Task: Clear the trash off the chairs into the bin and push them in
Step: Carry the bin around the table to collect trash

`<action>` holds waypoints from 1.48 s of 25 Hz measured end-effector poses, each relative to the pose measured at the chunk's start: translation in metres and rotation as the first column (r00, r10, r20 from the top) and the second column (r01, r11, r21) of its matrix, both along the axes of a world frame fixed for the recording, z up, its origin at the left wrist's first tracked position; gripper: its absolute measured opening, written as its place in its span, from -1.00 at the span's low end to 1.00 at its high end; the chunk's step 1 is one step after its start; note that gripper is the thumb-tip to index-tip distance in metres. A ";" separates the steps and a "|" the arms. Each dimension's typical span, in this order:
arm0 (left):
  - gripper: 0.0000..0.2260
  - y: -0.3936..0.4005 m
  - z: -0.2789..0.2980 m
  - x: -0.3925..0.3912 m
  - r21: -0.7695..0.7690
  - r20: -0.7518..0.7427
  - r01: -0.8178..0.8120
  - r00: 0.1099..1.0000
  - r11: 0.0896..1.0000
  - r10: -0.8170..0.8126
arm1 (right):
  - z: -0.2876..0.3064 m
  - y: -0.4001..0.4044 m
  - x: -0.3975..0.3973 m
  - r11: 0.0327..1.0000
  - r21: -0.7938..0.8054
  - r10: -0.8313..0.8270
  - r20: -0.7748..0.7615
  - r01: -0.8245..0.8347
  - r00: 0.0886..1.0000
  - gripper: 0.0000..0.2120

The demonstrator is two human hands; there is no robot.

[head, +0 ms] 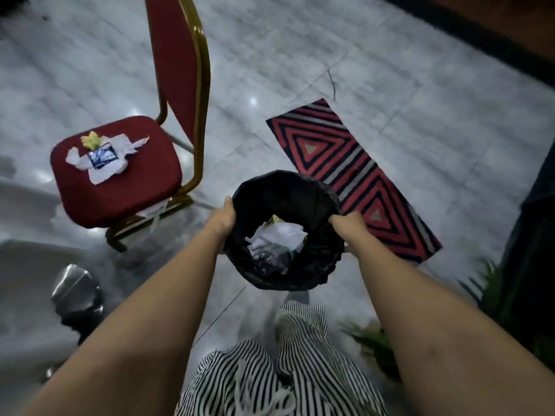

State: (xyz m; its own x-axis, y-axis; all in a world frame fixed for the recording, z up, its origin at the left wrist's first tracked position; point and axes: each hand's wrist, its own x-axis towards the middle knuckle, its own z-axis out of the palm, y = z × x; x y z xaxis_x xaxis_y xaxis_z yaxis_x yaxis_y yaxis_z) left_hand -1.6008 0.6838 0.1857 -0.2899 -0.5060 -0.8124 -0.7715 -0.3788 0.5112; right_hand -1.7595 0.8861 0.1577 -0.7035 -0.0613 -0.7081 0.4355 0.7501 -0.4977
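Left hand (224, 216) clamped on the left rim of the bin (315, 267), thumb up along the black liner. Right hand (348, 225) closed over the right rim, fingers curled round the far side and out of sight. Bin held between both, out in front at about waist height, mouth tilted toward the camera. Inside, crumpled white paper (277, 237), a scrap of yellow and something dark and shiny beneath: part of the job apparently done.

To the left and a little ahead, one red chair (120, 187) with a gold frame, well apart from the bin, side-on to the camera. Still on its seat, a loose heap of trash (103, 157): torn white paper, a blue-and-white wrapper, a yellow wad at the far edge. More white paper hanging or lying under the seat's near-right corner; which of the two, hard to tell.

To the right, a striped red, black and grey rug (354, 181) on pale marble-look floor (300, 70). Below, striped trousers (270, 370); at lower right, green leaves (372, 340); at lower left, a blurred metallic object, not identifiable.

Left to do, on this evidence: bin brought beside the chair, seat cleared, stray paper below gathered, chair pushed in. No table in view, so no telling where it belongs, nor how many other chairs wait.
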 end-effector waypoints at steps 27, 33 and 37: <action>-0.24 -0.394 -0.018 -0.497 -0.034 -0.053 -0.397 0.917 0.917 0.395 | 0.010 -0.438 -0.560 0.932 -0.013 0.359 -0.102 -0.362 0.928 -0.68; -0.28 -0.499 -0.008 -0.537 -0.071 -0.074 -0.588 0.809 0.806 0.584 | 0.014 -0.595 -0.639 0.807 -0.047 0.583 -0.093 -0.588 0.807 -0.57; -0.29 -0.562 -0.012 -0.539 -0.071 -0.096 -0.701 0.713 0.709 0.695 | 0.009 -0.696 -0.654 0.721 -0.055 0.683 -0.115 -0.691 0.722 -0.47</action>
